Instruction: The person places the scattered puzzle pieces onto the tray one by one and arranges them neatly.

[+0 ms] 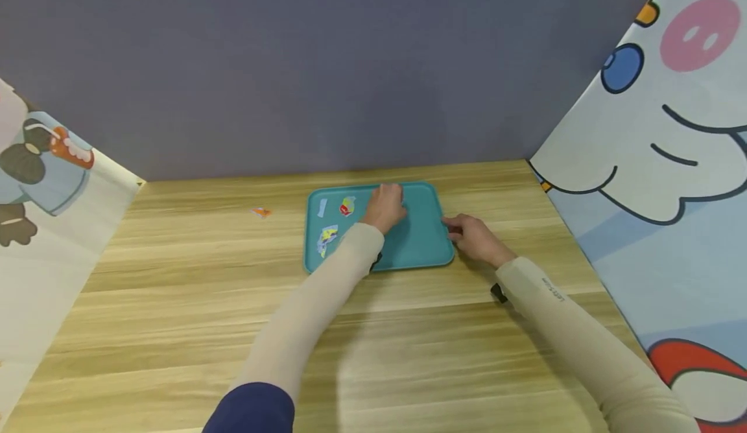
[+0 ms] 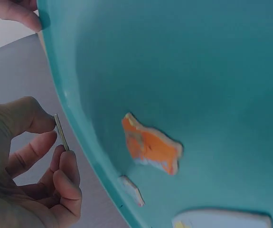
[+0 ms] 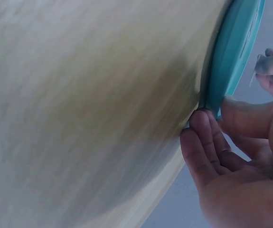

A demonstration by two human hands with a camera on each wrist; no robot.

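My left hand [image 1: 385, 207] is above the middle of a teal tray [image 1: 417, 242]. Its thumb and fingers pinch a thin flat piece [image 2: 61, 133], seen edge-on in the left wrist view, its printed face hidden. At the tray's right rim, my right hand [image 1: 474, 237] grips the edge, thumb on top and curled fingers underneath, as the right wrist view shows. Irregular printed puzzle pieces lie in the tray's left part: a red and yellow one [image 1: 347, 206], a narrow pale one [image 1: 322, 207] and a yellow and blue group [image 1: 328, 238]. The left wrist view shows an orange piece [image 2: 150, 145] close up.
A small orange piece [image 1: 261, 212] lies on the wooden table [image 1: 192, 277], left of the tray. Behind the table rises a grey wall [image 1: 327, 70]. Panels with cartoon prints [image 1: 653, 154] stand at both sides.
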